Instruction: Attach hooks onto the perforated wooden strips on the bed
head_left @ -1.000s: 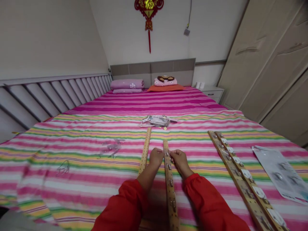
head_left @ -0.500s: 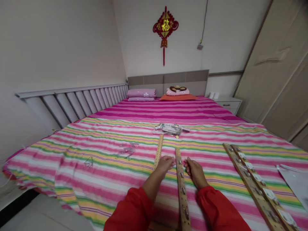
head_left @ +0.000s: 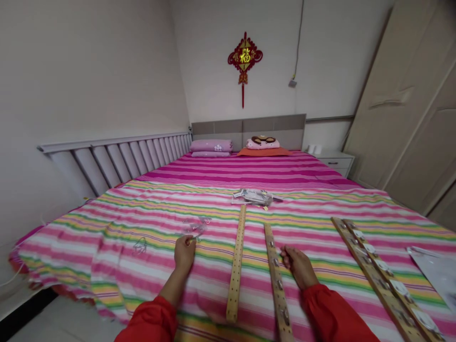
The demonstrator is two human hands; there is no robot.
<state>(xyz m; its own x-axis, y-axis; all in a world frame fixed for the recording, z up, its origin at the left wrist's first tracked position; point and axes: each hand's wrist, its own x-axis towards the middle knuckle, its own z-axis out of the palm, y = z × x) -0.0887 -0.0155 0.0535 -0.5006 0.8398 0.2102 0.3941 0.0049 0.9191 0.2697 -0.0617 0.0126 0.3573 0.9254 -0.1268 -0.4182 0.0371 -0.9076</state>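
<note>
Flanking hands [head_left: 185, 254], perforated wooden strips [head_left: 237, 266], perhaps hooks [head_left: 198, 239]

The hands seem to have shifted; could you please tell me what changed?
The left hand has gone from the wooden strip with metal pieces leftward to the small pile of hooks; whether it grips one is unclear. The right hand has drawn slightly off that strip's right side. The plain wooden strip stays put.

Head-worn view over bed [head_left: 213, 199], facing forward and down; headboard [head_left: 235, 129] far off.
</note>
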